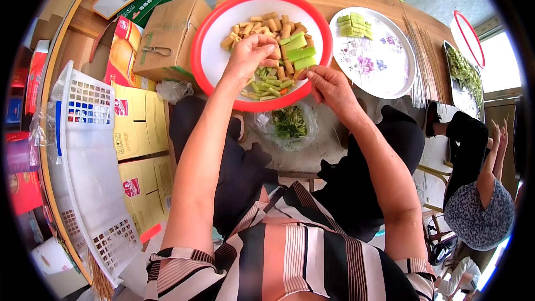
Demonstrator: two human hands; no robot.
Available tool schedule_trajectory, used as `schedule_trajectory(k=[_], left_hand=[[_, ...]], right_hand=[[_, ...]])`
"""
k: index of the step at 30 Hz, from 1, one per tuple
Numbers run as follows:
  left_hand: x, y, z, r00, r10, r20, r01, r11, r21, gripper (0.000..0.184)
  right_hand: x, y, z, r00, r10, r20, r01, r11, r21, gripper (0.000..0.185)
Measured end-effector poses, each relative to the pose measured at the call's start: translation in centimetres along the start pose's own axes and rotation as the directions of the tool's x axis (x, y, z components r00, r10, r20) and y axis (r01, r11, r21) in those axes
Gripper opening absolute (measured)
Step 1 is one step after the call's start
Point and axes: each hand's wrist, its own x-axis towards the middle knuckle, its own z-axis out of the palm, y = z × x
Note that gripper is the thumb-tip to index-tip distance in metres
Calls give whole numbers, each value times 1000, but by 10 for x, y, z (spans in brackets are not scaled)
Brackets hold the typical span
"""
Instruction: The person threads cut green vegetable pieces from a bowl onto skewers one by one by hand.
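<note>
A large white basin with a red rim stands at the table's near edge. In it lie tan tube-shaped pieces, flat light-green slices and short cut green stems. Over the basin's middle, my left hand is closed in a pinch beside the tan pieces; what its fingertips grip is unclear. My right hand crosses the right rim, thumb and forefinger pinched close to the green slices. Whatever sits between those fingers is too small to make out.
A flowered white tray holds green slices. Thin sticks lie right of it, then a tray of greens. Below the basin is a bag of leaves. Cartons and a white plastic crate stand left. Another person sits right.
</note>
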Motion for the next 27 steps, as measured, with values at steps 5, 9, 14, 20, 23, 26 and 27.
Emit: schedule_trajectory(k=[5, 9, 14, 20, 23, 26, 27], left_hand=[[1, -21, -10, 995, 96, -21, -50, 680, 731, 7], [3, -43, -18, 997, -8, 73, -60, 490, 870, 11], [8, -70, -26, 981, -122, 151, -108, 307, 945, 15], [6, -79, -25, 976, -133, 172, -128, 288, 949, 19], [3, -78, -20, 978, -149, 144, -112, 205, 972, 16], [0, -66, -16, 981, -174, 87, -33, 292, 956, 15], [2, -63, -18, 981, -174, 89, -34, 293, 956, 15]], right_hand=[[-2, -2, -7, 999, 2, -37, -1, 1000, 13, 24], [-5, -6, -7, 999, 6, -32, -7, 999, -32, 24], [-8, -7, -7, 1000, 5, -28, -6, 1000, -23, 24], [-11, -8, -9, 1000, 20, -21, -21, 999, -34, 24], [-12, -8, -10, 999, 27, -20, -28, 999, -38, 24], [-13, -7, -12, 1000, 24, -16, -25, 999, -43, 24], [-12, -7, -12, 999, 31, -5, -31, 999, -40, 24]])
